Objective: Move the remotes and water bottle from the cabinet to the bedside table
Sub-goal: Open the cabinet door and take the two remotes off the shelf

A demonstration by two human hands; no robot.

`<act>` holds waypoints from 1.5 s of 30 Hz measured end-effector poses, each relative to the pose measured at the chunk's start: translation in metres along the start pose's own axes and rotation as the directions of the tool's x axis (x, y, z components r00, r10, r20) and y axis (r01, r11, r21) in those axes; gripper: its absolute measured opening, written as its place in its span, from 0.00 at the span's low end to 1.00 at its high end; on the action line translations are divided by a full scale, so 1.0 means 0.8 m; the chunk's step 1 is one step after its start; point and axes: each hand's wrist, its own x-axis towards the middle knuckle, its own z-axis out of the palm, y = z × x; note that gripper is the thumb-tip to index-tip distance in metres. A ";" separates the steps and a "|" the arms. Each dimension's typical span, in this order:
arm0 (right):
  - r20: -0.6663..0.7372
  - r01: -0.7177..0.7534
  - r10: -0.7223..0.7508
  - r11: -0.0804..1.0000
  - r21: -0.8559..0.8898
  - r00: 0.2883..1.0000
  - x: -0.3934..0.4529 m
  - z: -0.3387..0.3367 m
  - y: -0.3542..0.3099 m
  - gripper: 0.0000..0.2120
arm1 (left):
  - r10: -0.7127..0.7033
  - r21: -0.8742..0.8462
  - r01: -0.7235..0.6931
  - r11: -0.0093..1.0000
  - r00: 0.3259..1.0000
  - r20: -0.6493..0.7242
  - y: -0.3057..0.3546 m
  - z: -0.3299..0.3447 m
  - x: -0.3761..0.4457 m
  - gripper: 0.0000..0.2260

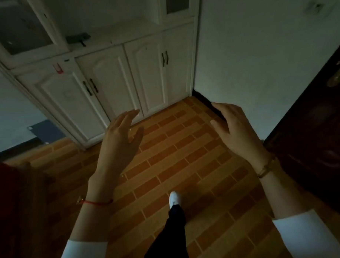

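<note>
A white cabinet with panelled lower doors stands ahead against the wall. On its open shelf lies a dark flat object, possibly a remote; the dim light hides its detail. I see no water bottle and no bedside table. My left hand is raised in front of me over the floor, fingers spread, holding nothing. My right hand is raised to the right at about the same height, fingers also apart and empty. Both hands are well short of the cabinet.
Orange brick-pattern floor tiles stretch between me and the cabinet. A dark wooden door stands at the right, beside a white wall. My foot in a white shoe is stepping forward. A dark flat panel leans at the left.
</note>
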 end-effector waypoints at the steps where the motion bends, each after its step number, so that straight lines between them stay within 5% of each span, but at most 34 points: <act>1: -0.004 -0.012 0.012 1.000 0.008 1.000 0.015 0.008 0.008 0.24 | -0.001 -0.017 0.001 1.000 1.000 -0.017 -0.009 0.008 0.014 0.21; 28: -0.018 -0.032 0.033 0.997 0.077 0.999 0.575 0.148 0.190 0.22 | -0.025 0.000 0.025 1.000 0.999 0.039 -0.203 0.179 0.558 0.20; 45: -0.018 0.132 -0.131 0.984 0.116 0.991 1.001 0.179 0.352 0.21 | -0.143 -0.015 0.143 0.990 0.983 -0.119 -0.272 0.301 0.925 0.20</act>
